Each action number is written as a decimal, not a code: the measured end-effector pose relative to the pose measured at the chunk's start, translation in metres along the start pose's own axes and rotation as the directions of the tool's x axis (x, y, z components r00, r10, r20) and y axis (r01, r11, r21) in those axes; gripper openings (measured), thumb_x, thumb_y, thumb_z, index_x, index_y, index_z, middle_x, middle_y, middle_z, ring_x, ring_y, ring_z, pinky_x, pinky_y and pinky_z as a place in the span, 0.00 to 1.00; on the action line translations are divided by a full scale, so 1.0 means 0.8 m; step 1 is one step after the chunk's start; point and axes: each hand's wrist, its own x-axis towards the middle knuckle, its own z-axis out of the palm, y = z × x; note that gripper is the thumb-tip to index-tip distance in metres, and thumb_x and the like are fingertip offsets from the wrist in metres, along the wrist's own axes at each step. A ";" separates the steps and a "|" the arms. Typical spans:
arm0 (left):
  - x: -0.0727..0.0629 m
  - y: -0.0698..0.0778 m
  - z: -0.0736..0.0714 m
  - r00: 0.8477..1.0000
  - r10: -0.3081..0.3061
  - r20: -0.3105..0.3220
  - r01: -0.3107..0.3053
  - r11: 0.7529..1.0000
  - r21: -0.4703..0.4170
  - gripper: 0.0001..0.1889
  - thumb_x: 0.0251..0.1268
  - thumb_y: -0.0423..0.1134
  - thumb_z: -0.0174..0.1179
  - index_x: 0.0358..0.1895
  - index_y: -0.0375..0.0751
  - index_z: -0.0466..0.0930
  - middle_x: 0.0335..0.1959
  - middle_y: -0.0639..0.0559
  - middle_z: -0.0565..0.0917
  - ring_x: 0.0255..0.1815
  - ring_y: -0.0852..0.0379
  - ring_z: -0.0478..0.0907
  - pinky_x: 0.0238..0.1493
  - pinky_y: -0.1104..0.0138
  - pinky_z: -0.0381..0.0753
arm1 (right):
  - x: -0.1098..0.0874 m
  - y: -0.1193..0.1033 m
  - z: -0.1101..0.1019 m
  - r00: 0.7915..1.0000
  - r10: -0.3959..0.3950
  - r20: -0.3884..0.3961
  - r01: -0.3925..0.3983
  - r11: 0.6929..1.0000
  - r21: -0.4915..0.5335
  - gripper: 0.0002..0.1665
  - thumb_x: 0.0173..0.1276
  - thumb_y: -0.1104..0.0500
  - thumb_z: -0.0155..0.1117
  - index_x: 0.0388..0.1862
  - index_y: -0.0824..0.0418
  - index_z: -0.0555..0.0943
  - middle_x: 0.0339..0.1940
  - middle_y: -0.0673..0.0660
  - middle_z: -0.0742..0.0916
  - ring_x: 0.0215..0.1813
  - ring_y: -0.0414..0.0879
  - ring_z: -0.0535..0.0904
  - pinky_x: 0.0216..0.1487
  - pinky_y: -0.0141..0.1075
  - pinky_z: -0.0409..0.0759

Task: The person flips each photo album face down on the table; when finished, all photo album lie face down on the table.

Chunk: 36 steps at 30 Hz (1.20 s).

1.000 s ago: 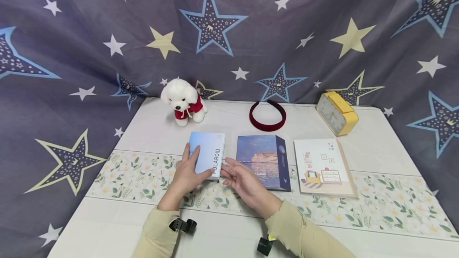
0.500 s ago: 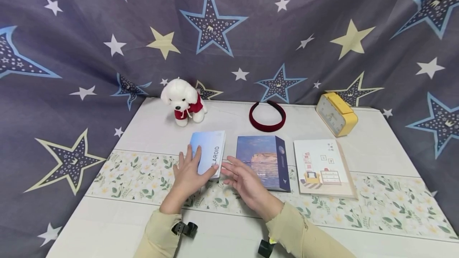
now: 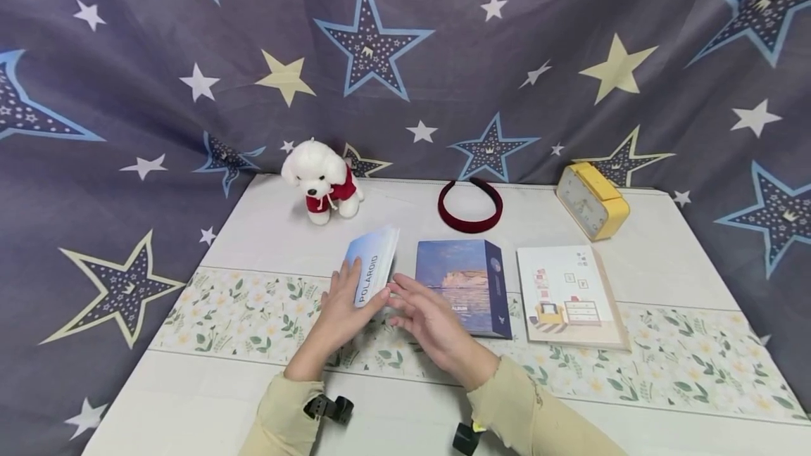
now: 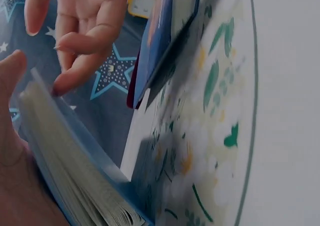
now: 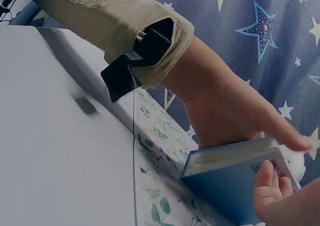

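A small blue photo album (image 3: 369, 262) lettered POLAROID is tilted up on its spine-side edge in the head view. My left hand (image 3: 336, 322) holds it, fingers over the front cover and thumb by the near right corner. In the left wrist view the page edges of the album (image 4: 80, 166) show, slightly fanned. My right hand (image 3: 437, 326) is beside it with loosely bent fingers, fingertips close to the raised side. From the right wrist, the album's back cover (image 5: 225, 178) with a barcode faces the fingers of my right hand (image 5: 287, 201).
To the right lie a dark blue album (image 3: 451, 283) with a seaside picture and a white book (image 3: 570, 298) with a room drawing. Behind stand a white plush dog (image 3: 323, 178), a dark red headband (image 3: 470, 226) and a yellow alarm clock (image 3: 592, 200), before a star-patterned curtain (image 3: 405, 125).
The blue album has gone from lying nearly flat to tilted, its right side rising and its cover turning left. My left hand has turned with it. The right hand has barely moved.
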 end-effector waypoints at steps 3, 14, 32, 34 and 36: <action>0.000 0.000 0.001 1.000 0.014 0.018 -0.012 0.992 -0.122 0.50 0.67 0.62 0.53 0.78 0.37 0.37 0.78 0.33 0.38 0.77 0.32 0.35 0.68 0.33 0.40 | 0.002 -0.001 0.005 1.000 -0.005 0.024 0.006 1.000 -0.030 0.37 0.71 0.64 0.49 0.77 0.70 0.53 0.76 0.65 0.62 0.56 0.44 0.75 0.53 0.38 0.75; -0.005 0.001 -0.004 0.996 -0.043 0.082 0.079 0.855 -0.512 0.42 0.70 0.54 0.54 0.80 0.49 0.41 0.78 0.36 0.47 0.76 0.34 0.47 0.68 0.36 0.51 | 0.011 0.009 0.007 0.997 0.002 0.071 0.011 0.984 -0.178 0.31 0.75 0.58 0.53 0.75 0.62 0.63 0.71 0.59 0.72 0.65 0.54 0.72 0.55 0.42 0.76; -0.002 -0.011 -0.027 0.999 -0.013 -0.029 -0.008 0.774 -0.633 0.31 0.69 0.39 0.58 0.73 0.41 0.62 0.65 0.36 0.71 0.57 0.37 0.76 0.48 0.52 0.82 | 0.023 0.037 -0.003 0.991 -0.123 0.054 0.132 0.817 -0.561 0.32 0.71 0.61 0.58 0.73 0.64 0.65 0.74 0.64 0.65 0.72 0.63 0.63 0.66 0.54 0.67; -0.002 -0.012 -0.031 0.999 -0.024 -0.036 -0.005 0.764 -0.645 0.30 0.69 0.37 0.58 0.72 0.40 0.62 0.65 0.37 0.72 0.57 0.37 0.77 0.47 0.52 0.82 | 0.023 0.039 -0.003 0.989 -0.139 0.059 0.148 0.806 -0.574 0.32 0.71 0.62 0.59 0.72 0.66 0.66 0.76 0.67 0.62 0.72 0.64 0.63 0.66 0.53 0.68; -0.001 -0.013 -0.033 0.998 -0.044 -0.040 0.006 0.746 -0.666 0.29 0.68 0.35 0.58 0.72 0.41 0.63 0.64 0.38 0.73 0.57 0.38 0.77 0.47 0.53 0.82 | 0.023 0.039 -0.002 0.989 -0.142 0.052 0.145 0.801 -0.581 0.32 0.70 0.63 0.59 0.72 0.66 0.66 0.77 0.69 0.58 0.72 0.66 0.62 0.65 0.51 0.70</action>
